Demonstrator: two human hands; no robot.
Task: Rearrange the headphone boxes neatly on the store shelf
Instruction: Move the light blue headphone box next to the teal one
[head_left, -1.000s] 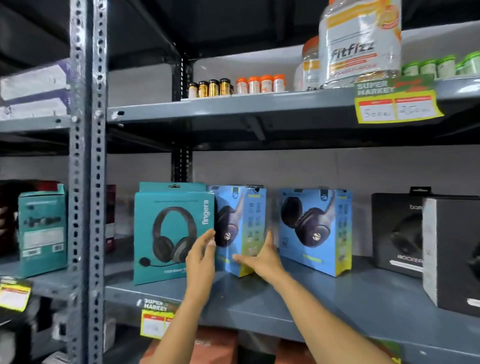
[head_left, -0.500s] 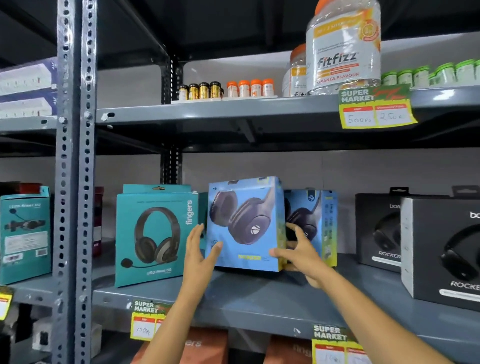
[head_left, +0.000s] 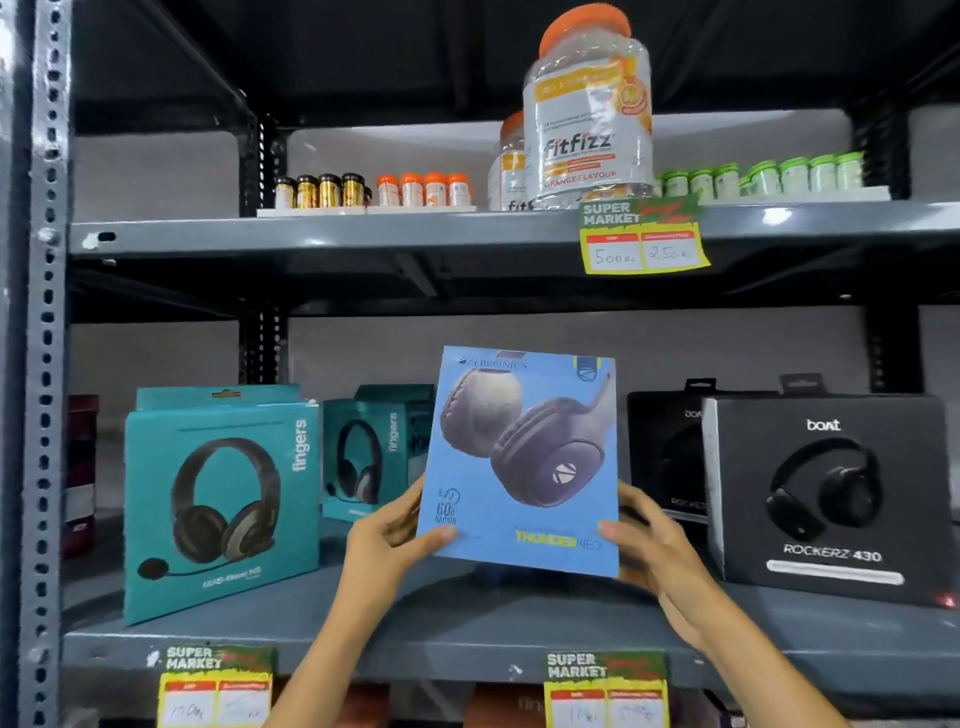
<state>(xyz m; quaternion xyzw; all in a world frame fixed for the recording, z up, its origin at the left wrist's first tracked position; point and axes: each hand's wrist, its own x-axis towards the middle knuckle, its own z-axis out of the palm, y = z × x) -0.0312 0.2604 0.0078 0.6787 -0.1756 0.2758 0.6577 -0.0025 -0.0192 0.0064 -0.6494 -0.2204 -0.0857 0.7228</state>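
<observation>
Gripped at both lower side edges: left hand (head_left: 387, 540) clasping the blue headphone box (head_left: 522, 462) at 8 o'clock with thumb on the front face, right hand (head_left: 654, 558) clasping it at 4 o'clock, fingers wrapped behind. Box held clear of the grey shelf (head_left: 467, 631), front face toward the camera, tilted slightly, roughly centre of the bay.

Probably light and stiff: thin glossy card around a hollow insert, so likely slick under the thumbs and easy to dent at the corners. Best held low on the side edges as now, with no squeeze on the printed front.

To 9 o'clock, a large teal box (head_left: 221, 501) standing near the shelf front, turned a little; a second teal box (head_left: 363, 457) further back, partly hidden by the blue one. To 3 o'clock, a black box (head_left: 831, 496) up front and another black box (head_left: 667, 452) behind it. Open gap between teal and black, apparently wide enough, though neighbouring corners could catch on the way down. Jars (head_left: 589, 117) overhead, well apart.
</observation>
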